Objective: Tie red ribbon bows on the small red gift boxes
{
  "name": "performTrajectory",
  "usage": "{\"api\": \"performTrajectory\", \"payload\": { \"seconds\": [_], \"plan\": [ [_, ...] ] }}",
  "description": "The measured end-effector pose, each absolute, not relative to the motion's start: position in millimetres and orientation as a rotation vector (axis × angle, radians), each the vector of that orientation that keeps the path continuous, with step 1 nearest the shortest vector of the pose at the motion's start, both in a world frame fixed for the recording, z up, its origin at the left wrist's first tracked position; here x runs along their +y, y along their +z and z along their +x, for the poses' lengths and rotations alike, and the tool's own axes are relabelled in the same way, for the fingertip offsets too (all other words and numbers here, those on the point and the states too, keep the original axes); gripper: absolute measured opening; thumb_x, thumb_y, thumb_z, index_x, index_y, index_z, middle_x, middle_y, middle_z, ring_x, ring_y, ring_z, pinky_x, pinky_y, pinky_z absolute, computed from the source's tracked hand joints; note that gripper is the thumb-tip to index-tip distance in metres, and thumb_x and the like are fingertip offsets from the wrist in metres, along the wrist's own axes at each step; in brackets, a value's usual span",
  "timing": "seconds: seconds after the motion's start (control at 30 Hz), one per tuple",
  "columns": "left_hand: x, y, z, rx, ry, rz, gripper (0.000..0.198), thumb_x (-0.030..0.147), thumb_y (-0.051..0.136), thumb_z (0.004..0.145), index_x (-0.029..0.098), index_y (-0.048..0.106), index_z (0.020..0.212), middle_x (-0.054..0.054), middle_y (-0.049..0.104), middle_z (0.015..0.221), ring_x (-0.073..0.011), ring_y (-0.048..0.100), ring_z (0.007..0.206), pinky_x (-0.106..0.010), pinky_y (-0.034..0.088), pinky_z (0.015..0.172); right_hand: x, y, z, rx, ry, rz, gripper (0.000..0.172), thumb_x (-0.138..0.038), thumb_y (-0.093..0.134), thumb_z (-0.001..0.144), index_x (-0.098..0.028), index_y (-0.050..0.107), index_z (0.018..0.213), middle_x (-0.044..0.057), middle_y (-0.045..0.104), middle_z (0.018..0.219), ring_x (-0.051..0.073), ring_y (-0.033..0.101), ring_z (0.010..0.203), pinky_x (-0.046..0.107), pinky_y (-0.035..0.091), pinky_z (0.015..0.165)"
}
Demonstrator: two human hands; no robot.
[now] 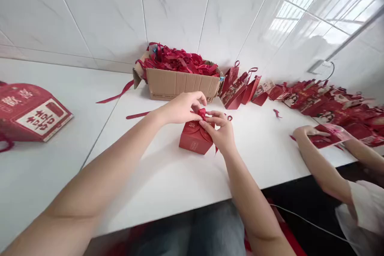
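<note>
A white table point(168, 184) runs along a tiled wall. At its back stands a cardboard box point(180, 84) heaped with red ribbons point(180, 59). To the right lies a spread of red gift bags point(330, 104), where another person's hand point(304, 132) rests on a flat red card point(328, 136). At the far left sits a large red bag point(28, 114). Near the table's middle stands a small red box point(195, 139). The left hand point(183, 108) and right hand point(220, 130) meet over its top, fingers pinched together on the red bow point(203, 113) there.
</note>
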State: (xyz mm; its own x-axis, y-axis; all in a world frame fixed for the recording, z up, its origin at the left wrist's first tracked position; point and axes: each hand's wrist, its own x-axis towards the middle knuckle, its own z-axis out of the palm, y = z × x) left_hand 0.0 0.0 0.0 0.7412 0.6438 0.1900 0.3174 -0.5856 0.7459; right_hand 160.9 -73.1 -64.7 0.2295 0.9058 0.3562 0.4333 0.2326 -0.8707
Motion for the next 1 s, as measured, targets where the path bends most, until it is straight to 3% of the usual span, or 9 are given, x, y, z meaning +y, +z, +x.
{"api": "performTrajectory", "payload": {
  "seconds": [0.2, 0.37, 0.57, 0.7, 0.77, 0.9, 1.0],
  "plan": [
    [-0.2, 0.7, -1.0, 0.685, 0.586, 2.252, 0.027, 0.018, 0.064, 0.074, 0.021, 0.052, 0.098, 0.001, 0.071, 0.083, -0.0144, 0.064, 0.078, -0.027, 0.049, 0.072, -75.4, -62.0, 166.2, -1.399, 0.739, -1.333, 0.019, -0.04, 0.068, 0.077, -0.021, 0.074, 0.078, 0.009, 0.053, 0.135, 0.028, 0.048, 0.127, 0.047, 0.036, 0.106],
    [-0.8, -0.9, 0.3, 0.601, 0.576, 2.27, 0.028, 0.015, 0.06, 0.075, 0.021, 0.054, 0.101, 0.001, 0.07, 0.083, -0.0134, 0.063, 0.078, -0.028, 0.049, 0.074, -76.1, -60.1, 168.1, -1.44, 0.972, -1.207, 0.025, -0.043, 0.063, 0.082, -0.021, 0.071, 0.073, 0.008, 0.053, 0.135, 0.028, 0.037, 0.138, 0.042, 0.035, 0.109],
    [-2.5, -2.8, 5.0, 0.712, 0.745, 2.261, 0.029, 0.016, 0.06, 0.077, 0.022, 0.053, 0.104, 0.002, 0.069, 0.083, -0.0117, 0.062, 0.071, -0.025, 0.048, 0.068, -73.1, -63.4, 168.7, -1.277, 0.98, -1.112, 0.022, -0.042, 0.071, 0.075, -0.021, 0.074, 0.082, 0.008, 0.059, 0.122, 0.026, 0.058, 0.114, 0.042, 0.046, 0.1],
    [0.0, -5.1, 6.3, 0.754, 0.763, 2.287, 0.026, 0.018, 0.062, 0.076, 0.021, 0.055, 0.101, 0.001, 0.07, 0.087, -0.0117, 0.061, 0.071, -0.025, 0.047, 0.068, -72.2, -65.7, 169.1, -1.249, 0.93, -1.166, 0.02, -0.039, 0.071, 0.073, -0.024, 0.076, 0.085, 0.008, 0.057, 0.12, 0.027, 0.057, 0.113, 0.043, 0.05, 0.094],
    [2.5, -6.2, 5.4, 0.744, 0.739, 2.279, 0.025, 0.018, 0.061, 0.076, 0.021, 0.056, 0.1, 0.001, 0.07, 0.088, -0.0126, 0.062, 0.075, -0.026, 0.048, 0.069, -72.7, -66.6, 168.6, -1.293, 0.868, -1.231, 0.017, -0.035, 0.069, 0.074, -0.026, 0.076, 0.086, 0.008, 0.054, 0.127, 0.029, 0.052, 0.121, 0.048, 0.045, 0.1],
    [5.5, -5.6, 1.1, 0.764, 0.664, 2.252, 0.027, 0.021, 0.059, 0.078, 0.023, 0.052, 0.105, 0.0, 0.07, 0.091, -0.0141, 0.063, 0.082, -0.025, 0.048, 0.069, -74.3, -68.9, 166.6, -1.369, 0.616, -1.404, 0.019, -0.027, 0.068, 0.073, -0.031, 0.077, 0.089, 0.002, 0.04, 0.148, 0.033, 0.028, 0.141, 0.056, 0.024, 0.114],
    [5.3, -1.8, -3.1, 0.925, 0.572, 2.303, 0.025, 0.033, 0.06, 0.079, 0.022, 0.053, 0.1, -0.001, 0.07, 0.092, -0.0154, 0.062, 0.075, -0.027, 0.046, 0.063, -75.1, -69.6, 165.4, -1.423, 0.563, -1.438, 0.021, -0.028, 0.067, 0.075, -0.032, 0.077, 0.093, 0.0, 0.034, 0.153, 0.033, 0.023, 0.144, 0.058, 0.022, 0.114]
  ]
}}
